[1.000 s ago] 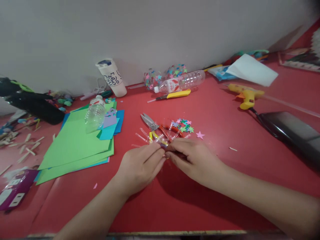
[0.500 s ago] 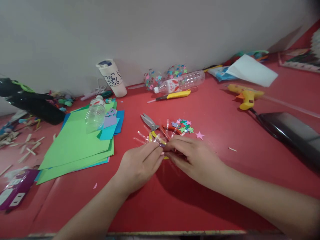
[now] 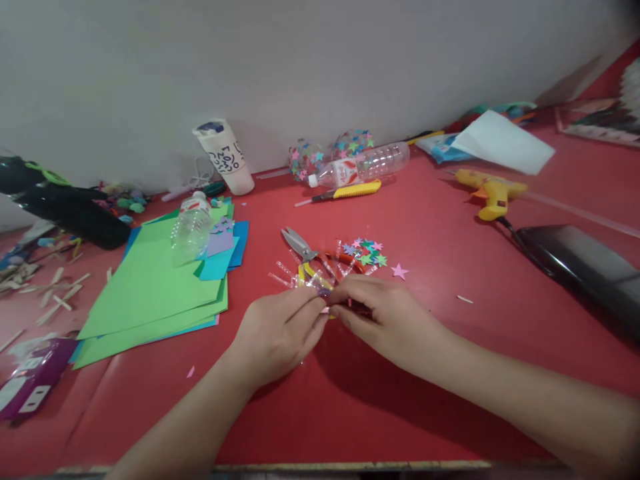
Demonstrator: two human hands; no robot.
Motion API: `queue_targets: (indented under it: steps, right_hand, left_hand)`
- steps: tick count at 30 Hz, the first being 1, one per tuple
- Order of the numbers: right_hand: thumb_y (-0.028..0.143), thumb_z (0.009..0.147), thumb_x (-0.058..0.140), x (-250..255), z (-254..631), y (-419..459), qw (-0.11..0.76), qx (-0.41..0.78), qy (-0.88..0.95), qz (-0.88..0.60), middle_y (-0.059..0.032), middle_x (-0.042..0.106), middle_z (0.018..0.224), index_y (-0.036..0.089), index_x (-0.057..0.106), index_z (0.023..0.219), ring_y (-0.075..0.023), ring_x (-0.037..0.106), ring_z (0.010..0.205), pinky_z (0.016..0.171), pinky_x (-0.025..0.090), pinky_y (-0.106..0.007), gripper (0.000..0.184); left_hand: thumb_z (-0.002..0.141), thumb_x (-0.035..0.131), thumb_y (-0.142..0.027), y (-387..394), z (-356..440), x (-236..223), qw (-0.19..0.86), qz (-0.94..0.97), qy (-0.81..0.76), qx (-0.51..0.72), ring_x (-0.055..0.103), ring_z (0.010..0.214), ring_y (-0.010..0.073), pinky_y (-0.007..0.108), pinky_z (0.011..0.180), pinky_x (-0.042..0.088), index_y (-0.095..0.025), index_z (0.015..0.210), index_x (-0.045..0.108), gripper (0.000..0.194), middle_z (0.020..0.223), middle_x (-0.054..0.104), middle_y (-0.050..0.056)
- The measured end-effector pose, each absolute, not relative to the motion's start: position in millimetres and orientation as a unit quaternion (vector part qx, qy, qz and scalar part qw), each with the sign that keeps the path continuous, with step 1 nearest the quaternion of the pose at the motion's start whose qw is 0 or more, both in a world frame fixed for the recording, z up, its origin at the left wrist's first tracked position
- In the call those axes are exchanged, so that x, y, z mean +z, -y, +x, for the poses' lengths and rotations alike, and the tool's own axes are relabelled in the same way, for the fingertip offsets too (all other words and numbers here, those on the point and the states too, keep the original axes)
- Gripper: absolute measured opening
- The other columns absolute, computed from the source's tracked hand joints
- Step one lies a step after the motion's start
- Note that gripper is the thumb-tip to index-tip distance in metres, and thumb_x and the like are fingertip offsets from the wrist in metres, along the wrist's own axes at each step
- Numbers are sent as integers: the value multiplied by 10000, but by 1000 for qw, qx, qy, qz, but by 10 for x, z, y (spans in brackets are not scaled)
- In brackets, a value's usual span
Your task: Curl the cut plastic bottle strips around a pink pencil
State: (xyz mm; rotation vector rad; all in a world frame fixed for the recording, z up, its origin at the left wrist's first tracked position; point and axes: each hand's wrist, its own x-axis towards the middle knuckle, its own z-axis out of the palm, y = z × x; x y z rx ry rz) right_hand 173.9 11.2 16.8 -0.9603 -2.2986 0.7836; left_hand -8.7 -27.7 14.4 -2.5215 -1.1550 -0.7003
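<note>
In the middle of the red table (image 3: pixel 280 427), my left hand (image 3: pixel 280 333) and my right hand (image 3: pixel 385 317) meet with bent, closed fingers. Between them they pinch a clear plastic piece (image 3: pixel 311 280) cut into thin strips that fan outwards. A small purple and pink bit shows at the fingertips; my fingers hide most of it. Just beyond lie scissors (image 3: pixel 299 245) with grey blades pointing away, their yellow and red handles partly covered. Behind my right hand is a small pile of foam stars (image 3: pixel 365 252), with one pink star (image 3: pixel 399 271) apart.
Green sheets (image 3: pixel 155 273) and a cut bottle top (image 3: pixel 193 227) lie left. Behind are a white tumbler (image 3: pixel 227 160), a plastic bottle (image 3: pixel 370 165) and a yellow cutter (image 3: pixel 355 190). A yellow glue gun (image 3: pixel 493 190) and a black case (image 3: pixel 575 267) sit right.
My fingers have shifted very slightly around the clear plastic piece, and its strips have turned a little. Everything else on the table stays in place.
</note>
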Motion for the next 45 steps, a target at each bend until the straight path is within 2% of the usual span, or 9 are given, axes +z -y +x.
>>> queue_targets:
  steps: [5,10,16,24,28,32,40,45]
  right_hand:
    - [121,834,501,155,1756,-95,260,261,863,-346,-22,615,741,156,616,815,-131,561,656,573,377,-228,121]
    - [173,840,493,155,1750,-108,256,188,889,-330,-38,603,716,147,617,796,-145,545,624,542,337,-245,134]
    - [144,829,517,165,1742,-130,241,216,884,-338,-22,592,715,154,605,782,-132,544,635,557,353,-230,100]
    - [140,862,474,136,1712,-126,220,188,898,-333,-53,622,783,154,590,820,-173,578,704,605,397,-268,124]
    - [112,836,484,140,1702,-124,228,234,880,-344,-47,617,785,160,584,806,-172,570,720,625,397,-268,116]
    - [129,790,522,147,1696,-143,238,343,827,-378,-17,572,742,173,574,738,-149,515,677,607,365,-256,86]
    - [160,727,606,198,1694,-375,184,498,762,-371,55,504,547,163,539,685,-84,461,508,484,356,-189,79]
    - [158,720,595,174,1691,-378,185,540,735,-365,68,465,527,170,515,669,-76,430,488,474,346,-186,96]
  left_hand:
    - [847,522,-161,272,-81,148,143,-872,395,-251,649,698,164,260,593,516,-127,828,626,112,825,701,70]
    - [895,428,-170,277,-54,161,149,-870,395,-255,637,651,148,243,596,506,-136,738,628,257,717,675,66]
    - [908,388,-171,286,-59,141,133,-869,410,-243,634,709,153,247,647,504,-144,777,632,278,767,675,69]
    - [925,327,-165,265,-50,92,131,-864,428,-229,622,702,147,236,638,477,-146,838,603,290,782,656,64]
    - [928,328,-167,262,-66,46,116,-875,432,-187,578,630,128,220,583,438,-157,838,570,259,728,614,29]
    - [910,352,-143,256,-82,23,139,-884,420,-149,534,579,145,240,488,378,-154,785,540,226,712,587,29]
    - [903,333,-109,156,-55,127,173,-908,361,-126,509,551,147,261,460,375,-125,802,548,238,706,567,51]
    - [890,361,-88,158,-36,84,160,-896,384,-154,518,553,147,259,438,361,-137,788,553,223,695,570,31]
